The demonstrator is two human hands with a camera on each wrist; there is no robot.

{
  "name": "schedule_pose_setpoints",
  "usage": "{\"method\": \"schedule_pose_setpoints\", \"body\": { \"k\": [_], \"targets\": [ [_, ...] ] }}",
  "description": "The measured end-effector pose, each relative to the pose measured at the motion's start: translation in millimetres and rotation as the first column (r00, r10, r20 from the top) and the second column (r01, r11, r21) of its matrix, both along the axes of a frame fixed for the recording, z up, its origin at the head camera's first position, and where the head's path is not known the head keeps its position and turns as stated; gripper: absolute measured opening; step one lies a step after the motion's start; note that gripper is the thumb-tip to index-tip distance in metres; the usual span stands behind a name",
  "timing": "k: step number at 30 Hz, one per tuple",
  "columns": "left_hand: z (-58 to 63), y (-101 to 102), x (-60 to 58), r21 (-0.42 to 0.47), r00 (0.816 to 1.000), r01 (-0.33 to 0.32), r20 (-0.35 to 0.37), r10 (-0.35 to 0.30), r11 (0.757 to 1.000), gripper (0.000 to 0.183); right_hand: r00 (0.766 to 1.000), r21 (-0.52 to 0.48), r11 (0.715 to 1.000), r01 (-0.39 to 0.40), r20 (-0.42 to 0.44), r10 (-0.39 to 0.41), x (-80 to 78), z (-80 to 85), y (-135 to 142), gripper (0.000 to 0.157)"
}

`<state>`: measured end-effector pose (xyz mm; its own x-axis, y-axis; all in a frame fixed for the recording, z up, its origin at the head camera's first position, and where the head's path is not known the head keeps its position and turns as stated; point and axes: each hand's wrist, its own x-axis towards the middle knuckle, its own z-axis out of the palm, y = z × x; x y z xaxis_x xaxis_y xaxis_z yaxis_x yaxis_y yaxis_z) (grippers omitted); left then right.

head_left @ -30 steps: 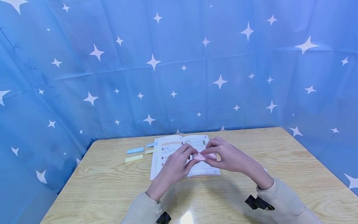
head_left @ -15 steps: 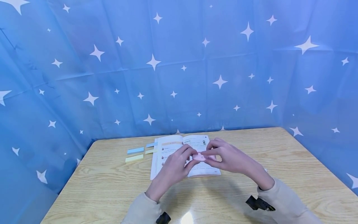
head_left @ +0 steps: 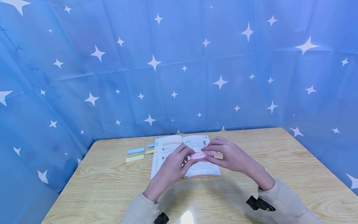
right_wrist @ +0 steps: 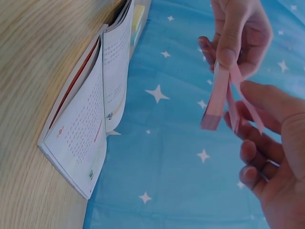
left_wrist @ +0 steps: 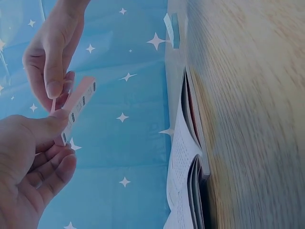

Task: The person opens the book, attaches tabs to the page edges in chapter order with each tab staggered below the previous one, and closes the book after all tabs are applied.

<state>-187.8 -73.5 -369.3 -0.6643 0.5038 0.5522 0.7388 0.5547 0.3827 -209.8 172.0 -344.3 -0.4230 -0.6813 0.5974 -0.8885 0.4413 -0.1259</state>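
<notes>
A pad of pink sticky notes [left_wrist: 85,93] is held above the open book [head_left: 205,169]. My left hand [head_left: 174,165] pinches one end of it between thumb and fingers. In the right wrist view the thick pink block hangs from the left hand [right_wrist: 243,36], with two thin strips fanned away from it. My right hand [head_left: 233,155] pinches the outermost strip [right_wrist: 251,109] between thumb and fingers, while that strip's upper end still meets the pad at the left thumb. Small dark print shows along the pad's side in the left wrist view.
Left of the book lie a blue sticky-note pad [head_left: 136,151] and a yellow one [head_left: 135,158]. Blue [head_left: 152,145] and yellow [head_left: 151,151] tabs stick out from the book's left edge. A small pale blue item [left_wrist: 172,31] stands on the wooden table [head_left: 106,186] beyond the book.
The left hand has shifted slightly left and the pink strip now shows longer between the hands, bowed and tilted. The right hand has barely moved.
</notes>
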Motion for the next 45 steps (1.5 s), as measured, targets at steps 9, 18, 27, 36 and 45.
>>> {"method": "schedule_pose_setpoints", "body": {
  "k": [9, 18, 27, 36, 45],
  "targets": [
    [-4.0, -12, -4.2, 0.035, 1.000, -0.018, -0.001, 0.018, 0.999, 0.015, 0.999, -0.047, 0.999, -0.001, -0.035, -0.001, -2.4, -1.5, 4, 0.017],
    [-11.9, -34, -10.4, 0.073, 0.994, -0.107, -0.003, 0.107, 0.992, 0.014, 1.000, -0.049, 0.998, 0.028, 0.008, -0.027, -2.6, -3.3, 8, 0.020],
    [-21.3, -65, -12.1, 0.085, 0.973, -0.230, 0.038, 0.227, 0.969, 0.014, 0.998, -0.040, 0.998, 0.050, 0.040, -0.048, -3.6, -6.5, 13, 0.018],
    [-27.7, -91, -14.3, 0.060, 0.946, -0.319, 0.080, 0.314, 0.946, 0.014, 0.996, -0.043, 0.997, 0.069, 0.066, -0.066, -4.7, -9.5, 18, 0.017],
    [-34.4, -113, -15.3, 0.017, 0.910, -0.394, 0.151, 0.387, 0.919, 0.013, 0.993, -0.047, 0.996, 0.080, 0.087, -0.075, -6.1, -12.8, 22, 0.017]
  ]
}}
